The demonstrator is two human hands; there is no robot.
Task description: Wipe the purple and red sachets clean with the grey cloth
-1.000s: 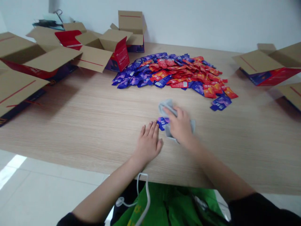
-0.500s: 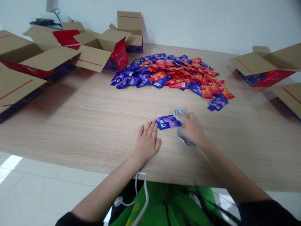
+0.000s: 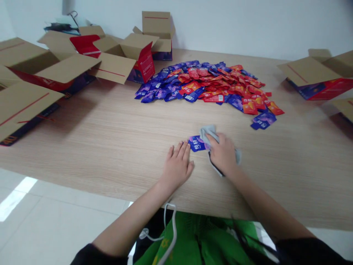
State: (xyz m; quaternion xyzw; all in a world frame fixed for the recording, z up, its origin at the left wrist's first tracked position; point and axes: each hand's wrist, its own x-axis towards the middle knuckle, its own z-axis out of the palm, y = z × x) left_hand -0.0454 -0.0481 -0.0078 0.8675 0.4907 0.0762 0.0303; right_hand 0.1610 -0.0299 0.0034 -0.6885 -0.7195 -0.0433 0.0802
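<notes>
A purple-blue packet [image 3: 196, 144] with white lettering lies flat on the wooden table [image 3: 116, 147] in front of me. My left hand [image 3: 178, 162] rests flat, its fingertips at the packet's left end. Bunched under the fingers of my right hand [image 3: 223, 151] is a grey cloth [image 3: 208, 132], which covers the packet's right part. A corner of the cloth spreads out beyond the hand on the right. Farther back sits a heap of red and purple-blue packets [image 3: 204, 82]. One purple packet [image 3: 264, 120] lies at the heap's near right edge.
Open cardboard boxes stand on the left, including a large one [image 3: 63, 70] and a red-sided one [image 3: 145, 66]. Another open box [image 3: 317, 79] is at the right. A white wall [image 3: 234, 29] rises behind the table.
My right hand has slid the cloth leftward along the packet, covering more of it. My left hand stays at the packet's left end. The whole view has shifted slightly.
</notes>
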